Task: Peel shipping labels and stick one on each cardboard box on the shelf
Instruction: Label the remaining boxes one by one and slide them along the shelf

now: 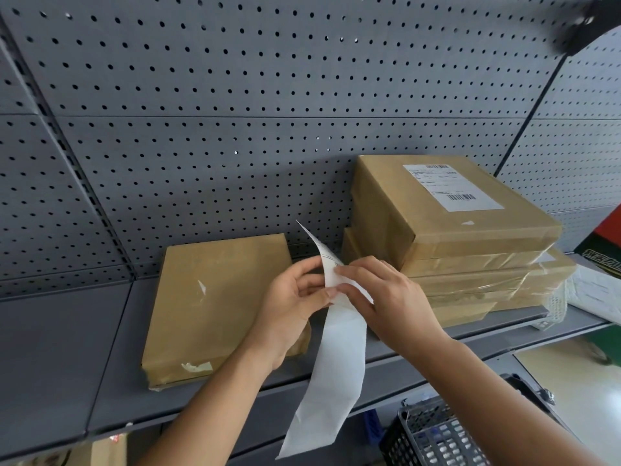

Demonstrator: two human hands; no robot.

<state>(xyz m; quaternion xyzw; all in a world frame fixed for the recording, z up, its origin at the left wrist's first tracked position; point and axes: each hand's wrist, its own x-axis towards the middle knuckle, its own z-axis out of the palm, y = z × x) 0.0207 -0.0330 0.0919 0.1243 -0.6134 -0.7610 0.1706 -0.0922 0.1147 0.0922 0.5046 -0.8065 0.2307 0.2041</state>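
A long white label strip [339, 361] hangs in front of the grey shelf [67, 358]. My left hand [289, 314] pinches the strip near its top from the left. My right hand [386, 297] pinches it from the right, and a printed label curls up above both hands. A flat cardboard box [215, 304] with no label lies on the shelf behind my left hand. To the right stands a stack of cardboard boxes; the top box [437, 210] carries a white shipping label [450, 186].
A grey pegboard wall [235, 112] backs the shelf. Below the shelf at the lower right stands a black plastic crate [433, 435]. White papers [594, 290] and a red and green carton [605, 243] sit at the far right. Another cardboard box [107, 449] shows under the shelf.
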